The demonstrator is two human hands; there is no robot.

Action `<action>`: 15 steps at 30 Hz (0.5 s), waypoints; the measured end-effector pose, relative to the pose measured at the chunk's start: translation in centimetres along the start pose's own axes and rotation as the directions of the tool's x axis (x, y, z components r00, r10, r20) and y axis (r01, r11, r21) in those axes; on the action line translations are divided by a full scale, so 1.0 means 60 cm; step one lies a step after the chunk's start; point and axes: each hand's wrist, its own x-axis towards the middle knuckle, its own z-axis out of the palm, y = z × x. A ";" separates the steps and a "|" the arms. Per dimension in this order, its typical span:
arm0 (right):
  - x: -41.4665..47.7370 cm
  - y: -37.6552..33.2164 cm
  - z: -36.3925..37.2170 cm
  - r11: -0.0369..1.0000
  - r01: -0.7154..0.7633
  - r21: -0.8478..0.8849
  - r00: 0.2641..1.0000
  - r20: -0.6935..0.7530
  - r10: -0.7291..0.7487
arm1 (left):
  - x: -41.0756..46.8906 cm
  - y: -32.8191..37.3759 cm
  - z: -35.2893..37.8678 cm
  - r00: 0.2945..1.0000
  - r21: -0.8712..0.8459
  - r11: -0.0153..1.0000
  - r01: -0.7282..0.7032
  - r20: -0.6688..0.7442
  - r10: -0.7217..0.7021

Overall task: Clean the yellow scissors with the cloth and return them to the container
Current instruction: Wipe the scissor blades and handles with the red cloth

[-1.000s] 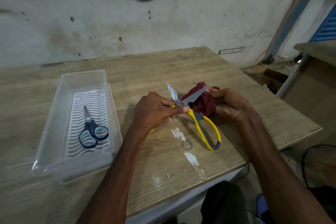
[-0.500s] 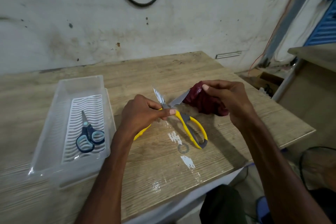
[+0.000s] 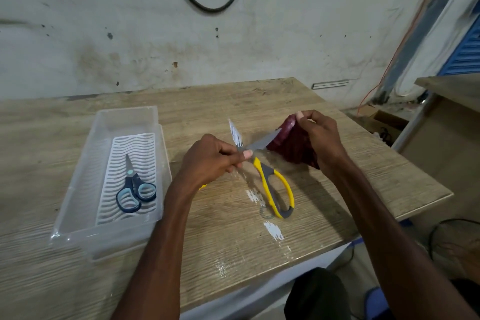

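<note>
The yellow scissors (image 3: 270, 182) hang spread open above the wooden table, one yellow-and-grey handle loop pointing down toward me. My left hand (image 3: 210, 161) grips them at the pivot, with the other handle hidden under my palm. One blade points up and away; the other blade runs right into the dark red cloth (image 3: 291, 143). My right hand (image 3: 319, 138) holds that cloth bunched around the blade's tip. The clear plastic container (image 3: 78, 189) sits on the table to the left.
Inside the container, on a white ribbed insert (image 3: 114, 171), lies a smaller pair of blue scissors (image 3: 135, 187). White paint marks spot the table (image 3: 233, 101) near the front edge. A second wooden surface (image 3: 452, 86) stands at the far right.
My right hand has slid the cloth outward along the blade toward its tip and lifted slightly. My left hand keeps the same grip on the scissors.
</note>
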 end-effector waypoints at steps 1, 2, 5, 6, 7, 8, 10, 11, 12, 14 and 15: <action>0.000 -0.004 -0.002 1.000 -0.001 -0.001 0.999 0.038 0.001 | -0.001 0.000 -0.002 1.000 -0.003 1.000 -0.012 0.024 0.012; -0.002 -0.010 -0.002 1.000 0.002 -0.017 0.996 0.089 -0.001 | -0.001 -0.001 -0.003 0.999 0.000 1.000 -0.018 0.031 0.018; 0.001 -0.029 -0.016 0.978 0.133 -0.158 0.986 0.120 -0.115 | -0.002 -0.004 -0.007 0.999 -0.020 1.000 -0.004 -0.040 0.003; 0.003 -0.035 -0.023 0.967 0.174 -0.184 0.981 0.115 -0.154 | -0.003 -0.005 -0.009 0.996 -0.043 0.999 0.014 -0.092 -0.018; 0.005 -0.038 -0.029 0.963 0.191 -0.188 0.978 0.125 -0.169 | -0.005 -0.005 -0.012 0.988 -0.068 0.997 0.023 -0.153 -0.034; 0.008 -0.037 -0.034 0.962 0.189 -0.195 0.976 0.144 -0.162 | -0.005 -0.005 -0.014 0.976 -0.089 0.996 0.022 -0.215 -0.041; 0.013 -0.027 -0.036 0.949 0.163 -0.268 0.977 0.181 -0.117 | -0.005 -0.004 -0.016 0.955 -0.147 0.989 0.013 -0.291 -0.056; 0.015 -0.022 -0.036 0.928 0.161 -0.336 0.975 0.199 -0.096 | -0.005 -0.003 -0.015 0.954 -0.189 0.982 0.005 -0.294 -0.062; 0.015 -0.016 -0.035 0.903 0.164 -0.396 0.970 0.229 -0.076 | -0.005 0.000 -0.014 0.958 -0.230 0.973 -0.007 -0.281 -0.059; 0.010 -0.010 -0.035 0.879 0.172 -0.445 0.948 0.318 -0.024 | -0.007 0.007 -0.011 0.972 -0.287 0.958 -0.017 -0.231 -0.052; 0.008 -0.008 -0.036 0.880 0.172 -0.443 0.935 0.355 -0.004 | -0.008 0.010 -0.009 0.979 -0.298 0.955 -0.006 -0.198 -0.055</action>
